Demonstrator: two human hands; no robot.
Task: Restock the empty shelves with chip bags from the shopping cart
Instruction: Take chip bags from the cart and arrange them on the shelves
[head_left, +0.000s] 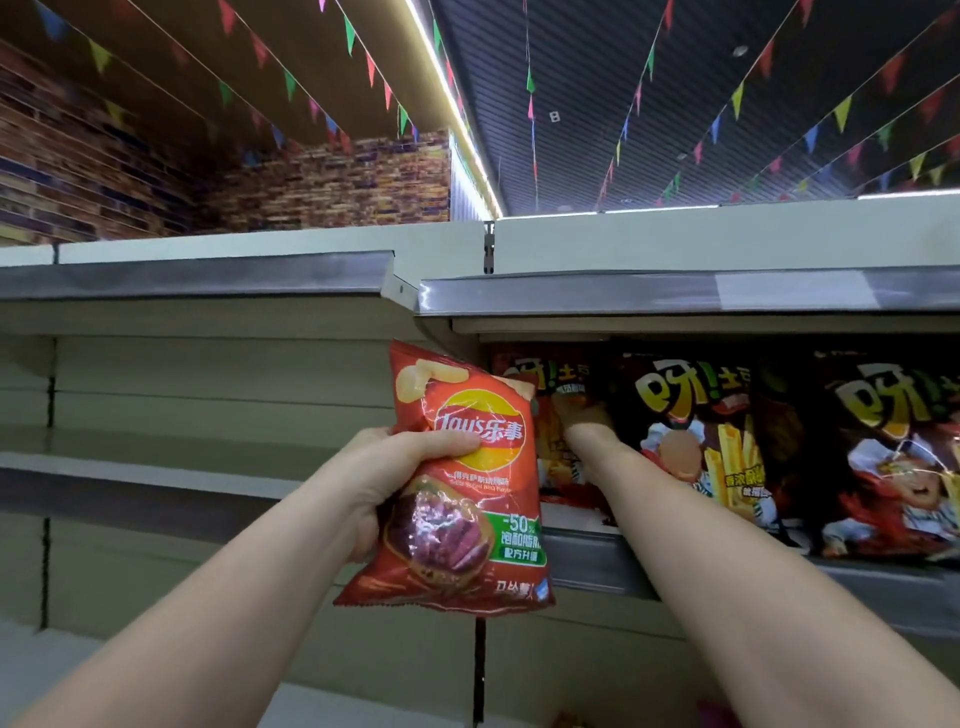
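Note:
My left hand (400, 467) grips a red Lay's chip bag (462, 483) by its left edge and holds it upright in front of the shelving, thumb across the logo. My right hand (582, 415) reaches into the right shelf bay among dark red-and-black chip bags (691, 431) standing in a row; its fingers are blurred and partly hidden in shadow, touching the leftmost bag (558, 467). Whether it grips that bag is unclear. The left shelf bay (156, 473) has bare boards. The shopping cart is out of view.
A top shelf edge (623, 293) with a price rail runs overhead across both bays. A vertical upright (480, 670) divides the bays. Coloured pennant strings hang from the ceiling, and a brick-pattern wall stands behind at upper left.

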